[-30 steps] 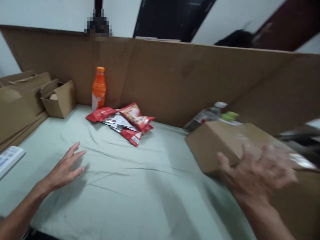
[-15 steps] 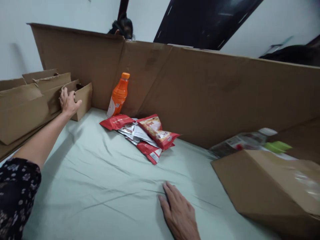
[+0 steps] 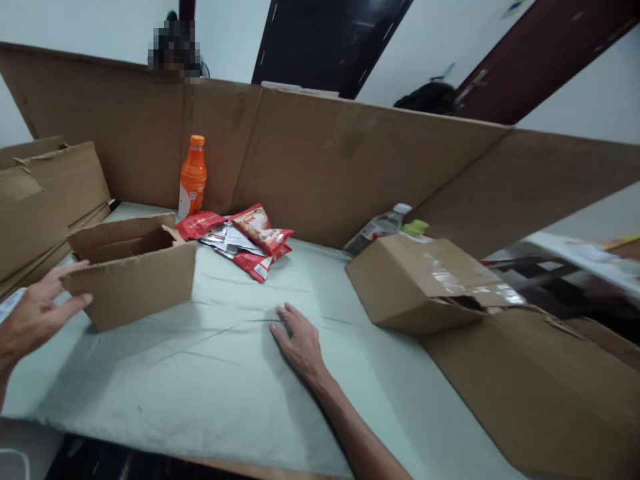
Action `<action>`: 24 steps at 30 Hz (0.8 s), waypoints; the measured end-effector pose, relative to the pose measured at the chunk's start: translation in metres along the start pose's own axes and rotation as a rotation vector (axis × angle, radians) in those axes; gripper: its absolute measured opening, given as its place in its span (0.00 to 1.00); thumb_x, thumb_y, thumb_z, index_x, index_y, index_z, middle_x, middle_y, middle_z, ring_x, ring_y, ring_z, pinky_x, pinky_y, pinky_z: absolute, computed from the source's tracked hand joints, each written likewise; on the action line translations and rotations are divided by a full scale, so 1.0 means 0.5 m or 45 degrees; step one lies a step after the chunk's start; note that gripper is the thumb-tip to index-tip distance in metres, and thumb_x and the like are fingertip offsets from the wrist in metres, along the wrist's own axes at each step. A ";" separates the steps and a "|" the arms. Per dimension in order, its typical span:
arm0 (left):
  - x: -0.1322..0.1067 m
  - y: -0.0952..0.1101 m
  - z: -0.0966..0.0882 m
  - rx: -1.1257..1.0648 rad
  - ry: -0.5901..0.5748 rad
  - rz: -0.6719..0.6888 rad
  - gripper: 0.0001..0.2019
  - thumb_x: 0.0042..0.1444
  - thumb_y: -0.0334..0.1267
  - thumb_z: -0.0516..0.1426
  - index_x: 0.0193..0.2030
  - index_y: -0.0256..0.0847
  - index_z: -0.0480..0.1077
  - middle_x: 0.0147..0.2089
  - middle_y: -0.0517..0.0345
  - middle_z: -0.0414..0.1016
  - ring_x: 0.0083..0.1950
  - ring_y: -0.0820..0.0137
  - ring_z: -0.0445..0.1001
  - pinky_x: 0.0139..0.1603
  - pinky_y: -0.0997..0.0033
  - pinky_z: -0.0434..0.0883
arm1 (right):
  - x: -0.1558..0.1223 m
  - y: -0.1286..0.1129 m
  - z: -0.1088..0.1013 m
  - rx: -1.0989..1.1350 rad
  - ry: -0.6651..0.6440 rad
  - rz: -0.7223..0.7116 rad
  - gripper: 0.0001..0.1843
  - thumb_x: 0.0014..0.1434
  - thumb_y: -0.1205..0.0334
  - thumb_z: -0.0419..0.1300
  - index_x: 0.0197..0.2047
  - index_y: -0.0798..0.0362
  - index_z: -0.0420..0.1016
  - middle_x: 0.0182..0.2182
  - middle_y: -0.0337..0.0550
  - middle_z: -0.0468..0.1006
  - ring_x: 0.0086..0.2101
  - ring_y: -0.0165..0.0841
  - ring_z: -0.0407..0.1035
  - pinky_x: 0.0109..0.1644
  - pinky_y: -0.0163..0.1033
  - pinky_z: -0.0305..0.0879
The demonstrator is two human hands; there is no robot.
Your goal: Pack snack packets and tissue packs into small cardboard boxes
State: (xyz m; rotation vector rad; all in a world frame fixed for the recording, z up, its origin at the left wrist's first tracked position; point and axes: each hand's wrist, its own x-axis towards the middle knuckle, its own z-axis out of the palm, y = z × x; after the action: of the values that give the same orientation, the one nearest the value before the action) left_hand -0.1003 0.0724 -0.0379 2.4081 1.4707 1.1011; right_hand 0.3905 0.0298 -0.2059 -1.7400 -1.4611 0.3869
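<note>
A small open-topped cardboard box [image 3: 135, 283] stands on the pale green cloth [image 3: 235, 400] at the left. My left hand [image 3: 47, 313] grips its left end, thumb on the near wall and fingers at the far side. The box's floor is hidden from here. My right hand [image 3: 299, 339] lies flat on the cloth near the middle, fingers stretched out and holding nothing. Beyond it is a loose pile of red snack packets [image 3: 263, 230] and silver sachets [image 3: 235, 239]. An orange drink bottle [image 3: 193, 177] stands upright behind the pile.
Tall cardboard panels [image 3: 370, 170] wall off the back. More cardboard boxes [image 3: 55, 187] stand at the far left. At the right are a taped box [image 3: 405, 287], a larger cardboard piece [image 3: 540, 393] and a tilted clear bottle [image 3: 380, 227]. A person's head [image 3: 175, 50] shows behind the panel.
My left hand has brought the small box from the left back corner nearer to me. The view has swung right. My right hand still rests on the cloth.
</note>
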 end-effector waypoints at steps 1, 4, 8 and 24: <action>-0.025 0.037 0.008 -0.004 -0.047 0.023 0.15 0.64 0.49 0.59 0.49 0.43 0.78 0.62 0.59 0.79 0.59 0.58 0.79 0.55 0.64 0.80 | -0.004 -0.008 -0.009 0.033 -0.006 0.011 0.35 0.59 0.36 0.58 0.58 0.55 0.78 0.65 0.66 0.73 0.66 0.58 0.65 0.68 0.67 0.58; -0.063 0.146 0.046 -0.144 -0.328 0.252 0.13 0.69 0.37 0.55 0.56 0.46 0.76 0.61 0.55 0.79 0.70 0.56 0.70 0.67 0.50 0.74 | -0.035 -0.042 -0.049 0.320 -0.110 -0.043 0.45 0.62 0.27 0.52 0.71 0.50 0.66 0.70 0.61 0.67 0.68 0.52 0.63 0.66 0.60 0.65; -0.059 0.220 0.088 -0.384 -0.499 0.528 0.16 0.68 0.25 0.51 0.52 0.45 0.75 0.62 0.53 0.78 0.74 0.61 0.65 0.69 0.53 0.73 | -0.101 -0.112 -0.121 0.866 -0.352 -0.209 0.67 0.47 0.18 0.63 0.80 0.36 0.43 0.77 0.50 0.54 0.74 0.53 0.50 0.73 0.61 0.56; 0.034 0.246 0.087 -0.337 -0.903 0.733 0.32 0.52 0.28 0.59 0.66 0.46 0.67 0.51 0.51 0.76 0.52 0.59 0.75 0.59 0.55 0.74 | -0.125 -0.183 -0.145 0.761 -0.159 -0.074 0.22 0.59 0.45 0.70 0.54 0.43 0.79 0.51 0.45 0.82 0.52 0.44 0.77 0.58 0.48 0.74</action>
State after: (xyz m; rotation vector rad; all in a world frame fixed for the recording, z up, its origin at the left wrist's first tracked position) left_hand 0.0213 0.0331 -0.0064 2.6519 0.4037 0.3580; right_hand 0.3606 -0.0558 -0.1097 -1.2075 -1.3013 0.8191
